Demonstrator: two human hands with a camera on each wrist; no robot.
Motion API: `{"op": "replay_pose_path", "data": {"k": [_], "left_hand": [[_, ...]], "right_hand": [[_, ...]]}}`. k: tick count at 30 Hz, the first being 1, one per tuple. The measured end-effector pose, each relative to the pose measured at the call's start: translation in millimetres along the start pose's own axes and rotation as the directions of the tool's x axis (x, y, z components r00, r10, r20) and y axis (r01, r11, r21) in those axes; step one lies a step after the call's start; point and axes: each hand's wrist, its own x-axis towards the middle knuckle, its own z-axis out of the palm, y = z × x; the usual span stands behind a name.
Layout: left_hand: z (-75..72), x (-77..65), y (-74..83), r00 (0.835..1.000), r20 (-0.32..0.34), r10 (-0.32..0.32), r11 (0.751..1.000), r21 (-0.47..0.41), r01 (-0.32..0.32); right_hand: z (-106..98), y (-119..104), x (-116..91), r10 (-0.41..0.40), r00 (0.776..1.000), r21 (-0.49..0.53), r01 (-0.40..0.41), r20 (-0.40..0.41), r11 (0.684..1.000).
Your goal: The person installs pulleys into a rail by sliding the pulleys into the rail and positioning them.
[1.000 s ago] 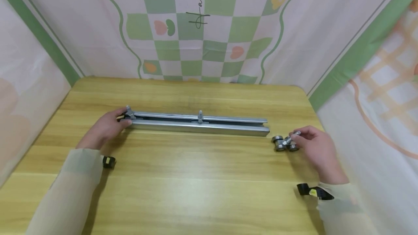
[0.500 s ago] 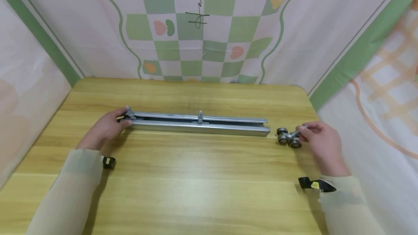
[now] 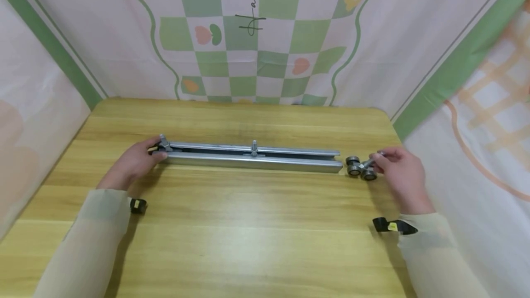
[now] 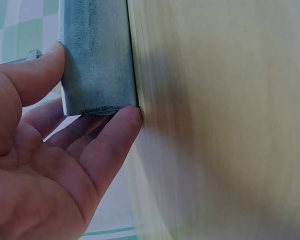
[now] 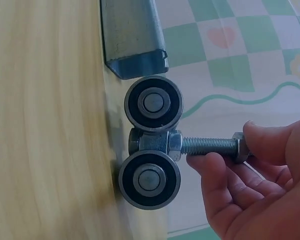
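A metal channel rail [image 3: 252,162] lies across the table with its slot facing up. Two bolts rise from that slot, one at mid-length [image 3: 254,147] and one at the left end [image 3: 164,142]. My left hand [image 3: 134,160] holds the rail's left end, thumb on the slotted side and fingers curled about the end, as the left wrist view shows. Just off the right end is a trolley roller [image 5: 150,142] with several bearing wheels and a threaded bolt. My right hand [image 3: 401,176] pinches that bolt near its nut [image 5: 240,147]; the front wheel is right by the rail's opening.
The wooden table [image 3: 248,224] carries the rail and runs back to a checked fabric curtain [image 3: 256,59]. More fabric hangs along the left and right sides. A black wrist camera [image 3: 393,226] sits on the right sleeve.
My right hand and the trolley roller first moved right, away from the rail, and have since come back left and up level with its end. The left hand and rail have stayed put.
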Motion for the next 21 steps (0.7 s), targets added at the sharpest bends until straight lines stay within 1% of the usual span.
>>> {"op": "replay_pose_path", "data": {"k": [10,13,17,21], "left_hand": [[0.1,-0.3,-0.2,1.0,0.0,-0.003,1.0,-0.015,0.003],[0.3,-0.1,-0.7,1.0,-0.001,-0.004,1.0,-0.017,0.004],[0.3,0.1,-0.6,1.0,-0.003,-0.003,1.0,-0.017,0.003],[-0.4,0.1,-0.3,1.0,-0.003,-0.004,1.0,-0.014,0.004]], "right_hand": [[13.1,-10.5,4.8,-0.021,0.999,0.005,0.021,0.043,1.0],[16.6,-13.2,5.0,-0.037,0.998,-0.022,0.038,0.05,0.999],[21.1,-16.4,4.6,-0.055,0.997,-0.085,0.06,0.05,0.995],[24.2,-18.3,3.9,-0.062,0.997,-0.101,0.066,0.045,0.993]]}}
